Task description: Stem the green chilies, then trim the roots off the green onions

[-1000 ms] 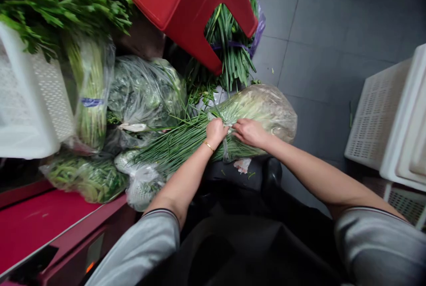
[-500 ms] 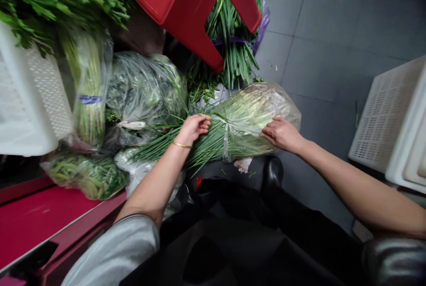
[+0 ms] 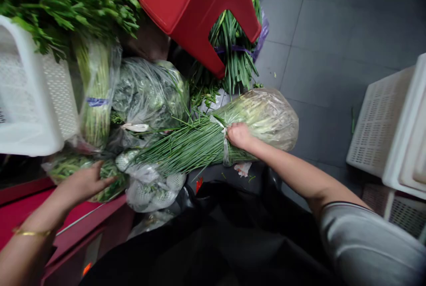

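A large bundle of thin scallions (image 3: pixel 186 146) lies across the middle, its pale ends inside a clear plastic bag (image 3: pixel 276 113) and its green tops spilling out to the left. At the bag's gathered, tied neck, my right hand (image 3: pixel 240 135) is closed on the plastic; its fingertips are partly hidden. My left hand (image 3: pixel 83 183), a little blurred and with a gold bracelet at the wrist, hovers at the left with thumb and fingers apart and nothing in them. Below it is a clear bag of green pods (image 3: pixel 115 184).
A red plastic stool (image 3: pixel 199 15) stands over garlic chives (image 3: pixel 233 64). Left are a white basket (image 3: pixel 60 99), bagged celery (image 3: pixel 96 113), bagged leafy greens (image 3: pixel 149 91) and a netted bag (image 3: pixel 156 188). White crates (image 3: pixel 379 122) stand right on the grey tiled floor (image 3: pixel 319 73).
My left hand has left the scallions and swung left over the bagged pods. My right hand has slid left along the bag to its tied neck. The view has shifted slightly.
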Motion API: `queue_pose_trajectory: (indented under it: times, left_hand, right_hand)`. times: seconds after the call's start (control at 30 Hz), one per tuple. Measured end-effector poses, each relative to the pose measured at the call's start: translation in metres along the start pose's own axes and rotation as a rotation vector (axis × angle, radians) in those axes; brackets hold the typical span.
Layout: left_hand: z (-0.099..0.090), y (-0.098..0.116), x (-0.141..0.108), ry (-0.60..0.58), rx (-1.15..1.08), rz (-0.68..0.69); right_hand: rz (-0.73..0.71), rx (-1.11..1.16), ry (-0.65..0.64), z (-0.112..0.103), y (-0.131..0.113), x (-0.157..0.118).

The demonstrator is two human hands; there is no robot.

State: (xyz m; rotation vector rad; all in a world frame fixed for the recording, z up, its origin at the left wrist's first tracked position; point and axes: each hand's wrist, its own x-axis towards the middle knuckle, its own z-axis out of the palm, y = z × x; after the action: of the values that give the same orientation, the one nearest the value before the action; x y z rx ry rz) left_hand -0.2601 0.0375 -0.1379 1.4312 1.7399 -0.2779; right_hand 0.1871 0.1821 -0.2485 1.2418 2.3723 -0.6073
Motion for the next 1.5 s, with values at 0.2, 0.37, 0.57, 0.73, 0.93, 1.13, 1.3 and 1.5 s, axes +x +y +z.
queue_pose_trajectory:
  times: [0.2, 0.37, 0.57, 0.73, 0.93, 1.13, 1.3, 1.5]
  left_hand:
    - [0.06, 0.179, 0.071, 0.037, -0.091, 0.35]
    - [0.159, 0.285, 0.147, -0.145, -0.892, 0.141]
    - [0.199, 0.289, 0.157, -0.299, -1.596, 0.031]
    - [0.195, 0.276, 0.165, -0.361, -1.647, 0.009]
    - [0.196, 0.269, 0.169, -0.308, -1.606, 0.064]
    - [0.201, 0.267, 0.168, -0.006, -1.466, 0.102]
    - [0.198, 0.261, 0.166, -0.018, -1.431, 0.121]
    - [0.191, 0.255, 0.166, -0.131, -1.414, 0.111]
  right_hand:
    - [0.135, 0.407, -0.054, 0.02, 0.008, -0.01]
    - [0.044, 0.804, 0.036, 0.022, 0.025, -0.074]
    - [0.008, 0.946, 0.088, 0.034, 0.036, -0.084]
    - [-0.015, 0.635, 0.103, 0.039, 0.055, -0.073]
    - [0.081, 0.348, 0.228, 0.032, 0.07, -0.063]
    - [-0.222, 0.235, 0.3, 0.005, 0.038, -0.045]
    - [-0.157, 0.122, 0.066, 0.014, 0.036, -0.009]
    - [-0.019, 0.244, 0.336, 0.017, 0.043, -0.016]
